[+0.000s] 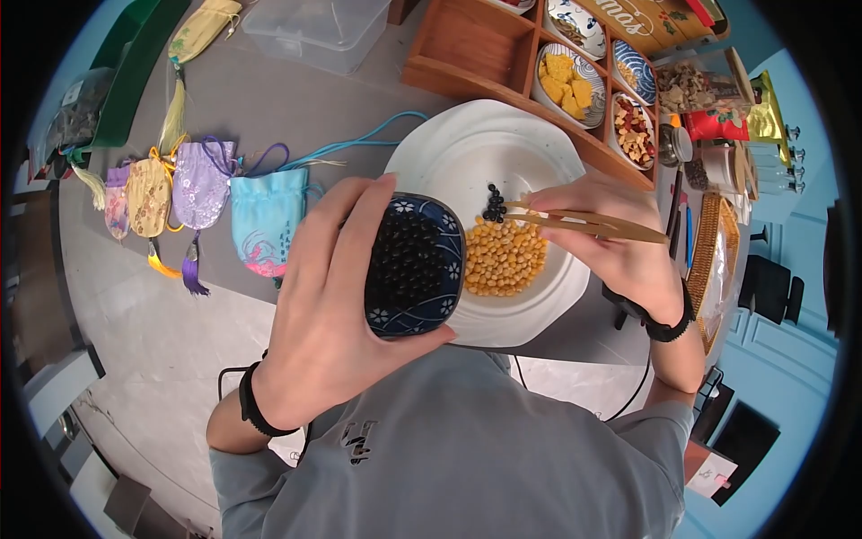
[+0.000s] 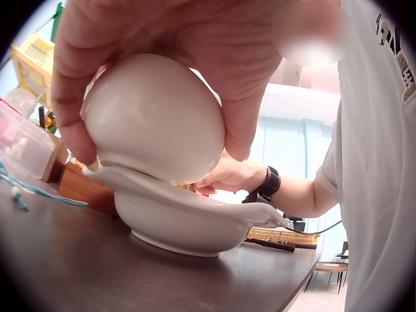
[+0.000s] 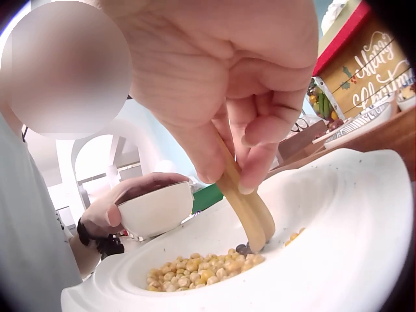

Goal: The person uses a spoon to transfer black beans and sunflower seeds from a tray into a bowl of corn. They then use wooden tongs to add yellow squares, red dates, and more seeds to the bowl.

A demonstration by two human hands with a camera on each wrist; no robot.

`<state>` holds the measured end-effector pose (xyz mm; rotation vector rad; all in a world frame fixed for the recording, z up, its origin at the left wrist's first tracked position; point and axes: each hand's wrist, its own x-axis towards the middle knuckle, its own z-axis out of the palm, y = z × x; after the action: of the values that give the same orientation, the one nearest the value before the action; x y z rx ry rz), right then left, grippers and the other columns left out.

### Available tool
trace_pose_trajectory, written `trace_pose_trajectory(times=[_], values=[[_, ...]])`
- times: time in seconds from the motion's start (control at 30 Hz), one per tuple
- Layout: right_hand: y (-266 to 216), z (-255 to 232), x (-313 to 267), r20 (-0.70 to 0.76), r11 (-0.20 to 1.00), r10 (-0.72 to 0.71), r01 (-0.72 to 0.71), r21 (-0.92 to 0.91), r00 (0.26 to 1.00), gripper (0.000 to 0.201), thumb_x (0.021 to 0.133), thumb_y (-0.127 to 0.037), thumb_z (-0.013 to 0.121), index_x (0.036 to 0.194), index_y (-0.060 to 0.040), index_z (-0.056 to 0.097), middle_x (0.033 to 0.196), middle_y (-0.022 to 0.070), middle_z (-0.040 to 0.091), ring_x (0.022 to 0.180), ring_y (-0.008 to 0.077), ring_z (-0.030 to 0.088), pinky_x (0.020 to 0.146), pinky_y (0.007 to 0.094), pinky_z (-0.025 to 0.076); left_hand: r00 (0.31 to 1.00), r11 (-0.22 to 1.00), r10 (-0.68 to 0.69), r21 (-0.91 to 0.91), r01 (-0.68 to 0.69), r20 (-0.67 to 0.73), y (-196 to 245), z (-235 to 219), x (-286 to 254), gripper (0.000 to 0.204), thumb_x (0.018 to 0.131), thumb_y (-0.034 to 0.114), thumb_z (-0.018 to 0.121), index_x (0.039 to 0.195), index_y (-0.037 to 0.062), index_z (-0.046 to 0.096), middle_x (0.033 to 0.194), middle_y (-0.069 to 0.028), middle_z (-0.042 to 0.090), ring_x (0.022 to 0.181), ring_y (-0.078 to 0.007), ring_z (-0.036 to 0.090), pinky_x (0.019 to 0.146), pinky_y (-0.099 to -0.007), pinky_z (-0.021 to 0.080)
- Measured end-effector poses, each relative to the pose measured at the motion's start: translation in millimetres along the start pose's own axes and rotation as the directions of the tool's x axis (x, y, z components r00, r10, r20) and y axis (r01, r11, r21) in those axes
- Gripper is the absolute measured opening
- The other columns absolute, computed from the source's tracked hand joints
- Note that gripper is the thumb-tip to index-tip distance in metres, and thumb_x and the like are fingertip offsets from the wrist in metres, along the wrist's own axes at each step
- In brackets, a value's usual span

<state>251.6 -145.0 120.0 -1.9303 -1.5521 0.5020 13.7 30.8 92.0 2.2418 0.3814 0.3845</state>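
The left hand (image 1: 328, 296) grips a dark blue patterned bowl (image 1: 446, 310) full of black beans (image 1: 406, 260), tilted over the left side of a white dish (image 1: 539, 314). In the left wrist view the bowl's white underside (image 2: 153, 117) shows between thumb and fingers, above the dish (image 2: 182, 218). Wooden tongs (image 3: 244, 208) are pinched by the right hand (image 3: 227, 78), their tips down in the dish at a few black beans (image 3: 243, 248). Yellow kernels (image 1: 505, 260) lie in the dish beside a small cluster of black beans (image 1: 495, 205).
Behind the dish stands a wooden divided tray (image 1: 467, 85) with small bowls of food. Drawstring pouches (image 1: 269, 220) lie to the left, a clear plastic box (image 1: 314, 36) at the back. On the right are jars, pens and a wicker basket (image 1: 703, 247).
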Motion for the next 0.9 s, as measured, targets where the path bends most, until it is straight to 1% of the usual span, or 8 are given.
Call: trace_pose_trajectory(times=[0.1, 0.17, 0.37, 0.4, 0.5, 0.6, 0.77, 0.9], values=[[2.7, 1.7, 1.0, 0.004, 1.0, -0.02, 0.02, -0.003, 1.0, 0.023, 0.082, -0.006, 0.08, 0.104, -0.0029, 0.073, 0.093, 0.01, 0.074, 0.081, 0.0272, 0.068, 0.072, 0.0356, 0.052, 1.0, 1.0, 0.004, -0.001, -0.004, -0.003, -0.1, 0.2, 0.2, 0.116, 0.049, 0.016, 0.099, 0.148, 0.0016, 0.041, 0.142, -0.0205, 0.044, 0.127, -0.0414, 0.05, 0.104, -0.0475, 0.045], [4.4, 1.2, 0.5, 0.009, 1.0, -0.019, 0.019, -0.011, 1.0, 0.022, 0.083, -0.006, 0.08, 0.104, -0.0025, 0.074, 0.094, 0.01, 0.074, 0.082, 0.0261, 0.069, 0.071, 0.0344, 0.052, 1.0, 1.0, -0.006, 0.019, 0.006, 0.002, -1.6, 0.6, -0.8, 0.121, 0.045, 0.018, 0.101, 0.15, 0.0035, 0.041, 0.144, -0.0198, 0.043, 0.13, -0.039, 0.051, 0.106, -0.0455, 0.046], [-16.4, -19.3, 2.3, -0.088, 0.999, -0.034, 0.034, 0.005, 0.996, 0.026, 0.082, -0.007, 0.082, 0.105, 0.0009, 0.075, 0.094, 0.0104, 0.076, 0.079, 0.0242, 0.07, 0.07, 0.0337, 0.055, 1.0, 0.999, -0.022, 0.035, 0.022, 0.01, -1.1, -0.3, -0.8, 0.123, 0.044, 0.02, 0.102, 0.15, 0.0044, 0.041, 0.145, -0.0195, 0.043, 0.132, -0.0378, 0.05, 0.107, -0.0447, 0.046], [-32.9, -26.7, 4.7, -0.084, 1.0, 0.004, -0.004, 0.0, 0.996, 0.024, 0.081, -0.011, 0.083, 0.1, 0.0007, 0.075, 0.092, 0.0149, 0.077, 0.086, 0.0298, 0.074, 0.075, 0.0352, 0.056, 1.0, 0.999, -0.021, 0.034, 0.021, 0.013, -1.1, -0.6, -0.6, 0.123, 0.044, 0.02, 0.102, 0.15, 0.0044, 0.041, 0.145, -0.0195, 0.043, 0.132, -0.0379, 0.05, 0.107, -0.0448, 0.046], [-34.4, -30.0, 11.0, -0.053, 0.944, -0.282, 0.287, 0.163, 0.958, 0.027, 0.081, -0.015, 0.084, 0.101, -0.0001, 0.073, 0.088, 0.0159, 0.077, 0.082, 0.0287, 0.076, 0.071, 0.0335, 0.056, 1.0, 0.999, -0.026, 0.027, 0.026, 0.008, -0.6, 0.4, -1.0, 0.123, 0.044, 0.019, 0.101, 0.15, 0.0043, 0.041, 0.145, -0.0194, 0.043, 0.132, -0.0379, 0.049, 0.107, -0.0451, 0.046], [-46.5, -25.2, 20.7, -0.013, 0.89, -0.445, 0.443, 0.11, 0.896, 0.035, 0.078, -0.018, 0.087, 0.103, 0.0003, 0.072, 0.087, 0.0175, 0.077, 0.076, 0.0252, 0.076, 0.066, 0.0311, 0.055, 1.0, 0.999, -0.025, 0.025, 0.025, 0.001, -0.5, 0.6, -1.0, 0.122, 0.044, 0.018, 0.101, 0.15, 0.0044, 0.041, 0.145, -0.0188, 0.043, 0.132, -0.0379, 0.049, 0.107, -0.0454, 0.046], [-60.8, -8.0, 19.8, 0.018, 0.935, -0.354, 0.353, 0.048, 0.935, 0.037, 0.072, -0.014, 0.088, 0.101, 0.002, 0.073, 0.093, 0.0198, 0.077, 0.073, 0.0245, 0.073, 0.067, 0.0329, 0.054, 1.0, 1.0, -0.018, 0.003, 0.018, 0.015, 0.7, -0.3, 0.0, 0.118, 0.049, 0.016, 0.099, 0.15, 0.0011, 0.039, 0.141, -0.021, 0.043, 0.127, -0.0411, 0.049, 0.105, -0.0487, 0.044], [-56.7, -14.4, 17.7, -0.019, 0.932, -0.36, 0.361, 0.039, 0.933, 0.034, 0.075, -0.014, 0.087, 0.101, 0.0018, 0.073, 0.095, 0.0197, 0.077, 0.076, 0.0276, 0.075, 0.068, 0.034, 0.054, 1.0, 1.0, -0.007, 0.007, 0.007, 0.012, 1.0, -1.1, 0.3, 0.118, 0.049, 0.017, 0.099, 0.15, 0.0009, 0.04, 0.141, -0.021, 0.043, 0.127, -0.0412, 0.049, 0.105, -0.0487, 0.044]])
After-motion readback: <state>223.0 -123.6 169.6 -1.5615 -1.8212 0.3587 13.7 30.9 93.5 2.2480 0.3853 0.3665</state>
